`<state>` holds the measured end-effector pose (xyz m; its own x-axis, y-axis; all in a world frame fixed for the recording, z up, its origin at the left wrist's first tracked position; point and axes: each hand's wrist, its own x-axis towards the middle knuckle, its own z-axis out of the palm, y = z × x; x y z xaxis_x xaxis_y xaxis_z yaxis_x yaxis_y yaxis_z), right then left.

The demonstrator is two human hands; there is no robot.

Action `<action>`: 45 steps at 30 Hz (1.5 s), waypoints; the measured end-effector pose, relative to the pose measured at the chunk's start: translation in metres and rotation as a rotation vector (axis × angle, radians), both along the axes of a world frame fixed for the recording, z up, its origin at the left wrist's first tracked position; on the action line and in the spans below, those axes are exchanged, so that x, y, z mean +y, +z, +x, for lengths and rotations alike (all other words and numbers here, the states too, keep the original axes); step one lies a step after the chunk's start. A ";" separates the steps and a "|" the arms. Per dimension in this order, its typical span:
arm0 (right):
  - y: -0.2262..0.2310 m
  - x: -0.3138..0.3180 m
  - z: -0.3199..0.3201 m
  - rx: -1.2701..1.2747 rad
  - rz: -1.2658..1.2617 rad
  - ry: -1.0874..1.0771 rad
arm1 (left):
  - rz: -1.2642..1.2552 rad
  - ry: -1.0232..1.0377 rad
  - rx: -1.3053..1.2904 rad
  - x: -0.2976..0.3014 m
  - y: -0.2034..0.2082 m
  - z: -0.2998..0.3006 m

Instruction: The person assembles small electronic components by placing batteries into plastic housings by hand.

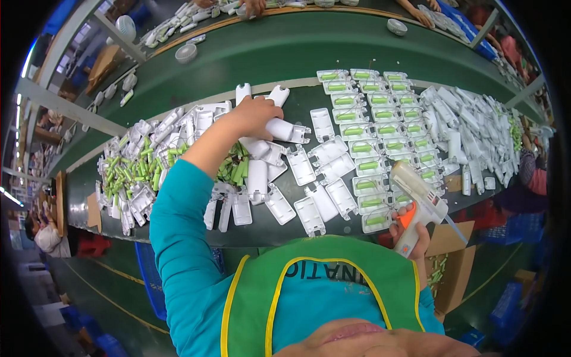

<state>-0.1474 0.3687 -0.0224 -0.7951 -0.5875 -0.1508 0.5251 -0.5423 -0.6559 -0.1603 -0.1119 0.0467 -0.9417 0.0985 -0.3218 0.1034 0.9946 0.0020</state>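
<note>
My left hand (260, 116) reaches over a heap of white plastic casings, its fingers curled on a white plastic casing (279, 129). My right hand (420, 239) is wrapped round the handle of a glue gun (420, 191) with a pale body and an orange trigger. The gun's nose lies over rows of open white half-shells (376, 168), each with a green battery cell in it. Between my hands lie several loose half-shells (302, 165), apparently without cells. Left of my left hand, green cells (143, 169) with thin wires lie mixed among more casings.
To the right is a large pile of white casings (458, 125). Beyond the table runs a green conveyor belt (267, 50) with round white parts (186, 53) on it. Other people's hands (253, 7) work across it. A cardboard box (455, 268) with green cells stands below my right side.
</note>
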 end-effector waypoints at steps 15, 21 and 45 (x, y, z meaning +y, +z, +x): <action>-0.002 -0.005 -0.006 0.021 0.005 0.054 | 0.016 0.528 0.277 -0.013 -0.043 -0.062; -0.004 -0.008 -0.004 -0.038 -0.018 0.027 | 0.224 0.340 0.512 -0.002 -0.054 -0.088; -0.008 -0.009 -0.005 -0.039 -0.002 0.030 | 0.038 -0.292 0.361 0.024 -0.052 -0.032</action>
